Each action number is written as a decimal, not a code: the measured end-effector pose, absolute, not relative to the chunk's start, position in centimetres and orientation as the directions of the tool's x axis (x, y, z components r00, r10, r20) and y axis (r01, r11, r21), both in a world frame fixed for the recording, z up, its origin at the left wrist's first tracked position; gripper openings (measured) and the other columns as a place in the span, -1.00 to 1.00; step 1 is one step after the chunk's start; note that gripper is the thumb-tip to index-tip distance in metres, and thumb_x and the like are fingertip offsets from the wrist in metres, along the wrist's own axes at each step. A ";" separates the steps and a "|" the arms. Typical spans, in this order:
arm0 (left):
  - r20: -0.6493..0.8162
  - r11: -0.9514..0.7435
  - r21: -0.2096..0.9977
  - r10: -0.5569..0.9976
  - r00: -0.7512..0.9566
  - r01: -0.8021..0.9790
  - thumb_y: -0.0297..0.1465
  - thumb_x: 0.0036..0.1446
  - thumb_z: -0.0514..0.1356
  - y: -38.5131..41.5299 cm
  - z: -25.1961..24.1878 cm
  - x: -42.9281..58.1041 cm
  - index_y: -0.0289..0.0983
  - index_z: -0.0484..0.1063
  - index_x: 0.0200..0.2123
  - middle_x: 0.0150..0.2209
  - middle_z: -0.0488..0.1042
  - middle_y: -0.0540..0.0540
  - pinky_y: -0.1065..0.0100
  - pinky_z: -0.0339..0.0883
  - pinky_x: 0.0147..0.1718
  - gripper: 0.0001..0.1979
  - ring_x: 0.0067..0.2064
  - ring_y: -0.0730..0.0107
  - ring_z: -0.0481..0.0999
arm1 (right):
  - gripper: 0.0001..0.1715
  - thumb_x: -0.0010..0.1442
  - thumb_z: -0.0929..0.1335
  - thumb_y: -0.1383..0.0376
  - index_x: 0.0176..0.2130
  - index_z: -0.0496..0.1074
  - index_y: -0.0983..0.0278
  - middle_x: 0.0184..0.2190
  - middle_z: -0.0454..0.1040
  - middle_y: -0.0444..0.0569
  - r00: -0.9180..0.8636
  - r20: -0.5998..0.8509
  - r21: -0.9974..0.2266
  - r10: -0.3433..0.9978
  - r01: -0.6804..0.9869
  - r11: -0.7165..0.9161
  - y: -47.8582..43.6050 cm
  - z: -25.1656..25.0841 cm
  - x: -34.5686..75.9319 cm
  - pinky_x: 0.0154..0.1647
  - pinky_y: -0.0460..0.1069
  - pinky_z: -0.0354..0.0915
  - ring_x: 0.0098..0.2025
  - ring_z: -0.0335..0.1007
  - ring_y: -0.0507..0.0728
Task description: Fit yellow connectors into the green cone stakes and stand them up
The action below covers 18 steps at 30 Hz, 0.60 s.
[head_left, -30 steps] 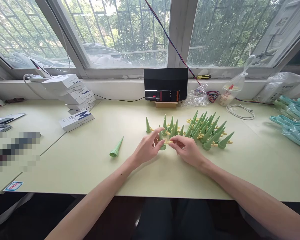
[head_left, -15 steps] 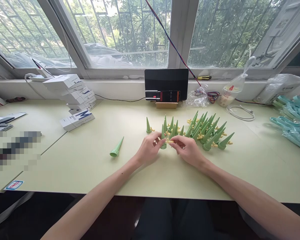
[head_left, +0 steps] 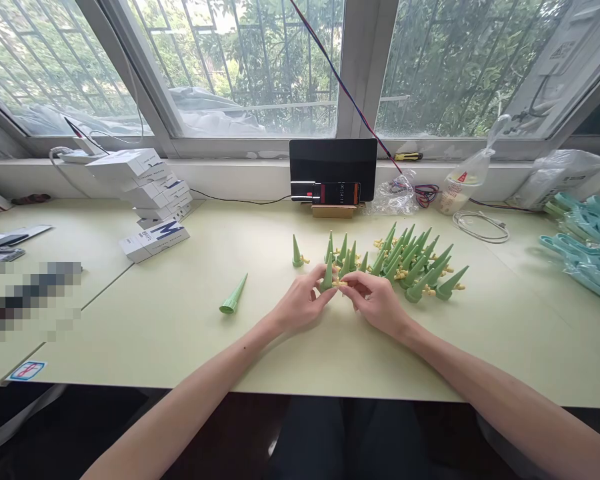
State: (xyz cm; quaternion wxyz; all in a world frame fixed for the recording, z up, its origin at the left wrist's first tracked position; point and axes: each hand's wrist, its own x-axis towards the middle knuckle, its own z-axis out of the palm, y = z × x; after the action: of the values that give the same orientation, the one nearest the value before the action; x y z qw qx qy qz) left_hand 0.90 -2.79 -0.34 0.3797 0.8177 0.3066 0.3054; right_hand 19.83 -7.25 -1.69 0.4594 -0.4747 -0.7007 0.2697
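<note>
A green cone (head_left: 327, 276) stands between the fingers and thumb of my left hand (head_left: 300, 299), which are closed round its base. My right hand (head_left: 377, 300) pinches a small yellow piece (head_left: 339, 283) that touches the cone's right side. Just behind and to the right of my hands stands a dense group of green cones (head_left: 409, 257) with yellow pieces at their bases. One more upright cone (head_left: 297, 253) with a yellow piece is behind my left hand. A lone green cone (head_left: 234, 296) lies on its side to the left, with no yellow piece visible on it.
White boxes (head_left: 153, 193) are stacked at the back left. A phone (head_left: 337, 193) leans on a black panel (head_left: 333, 160) at the back. Clear plastic (head_left: 393, 193), a bagged cup (head_left: 460, 190), a coiled cable (head_left: 481, 227) and teal items (head_left: 590, 247) lie rightward.
The cone in my left hand has tilted or turned slightly, and its base sits lower between my fingers. My left thumb has shifted a little down and right. My right hand has barely moved.
</note>
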 end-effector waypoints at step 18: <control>0.238 -0.447 0.862 0.771 0.591 0.237 -0.23 0.26 0.11 -2.5 -0.6 0.8 -0.26 0.38 -0.21 -0.21 0.46 -0.09 0.42 0.45 -0.47 -0.79 -0.32 0.42 0.49 | -0.79 0.30 0.32 0.13 -0.20 0.41 0.22 -0.39 0.48 -0.08 -0.141 0.362 -0.852 0.922 0.351 0.388 -7.2 -2.0 19.9 -0.52 -0.04 0.33 -0.57 0.36 0.04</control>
State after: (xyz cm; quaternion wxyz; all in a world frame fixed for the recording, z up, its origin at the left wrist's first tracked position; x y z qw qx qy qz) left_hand 0.78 -2.47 -0.57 0.4174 0.7882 0.3196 0.3200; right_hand 19.93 -7.19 -2.04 0.4660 -0.4608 -0.6905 0.3060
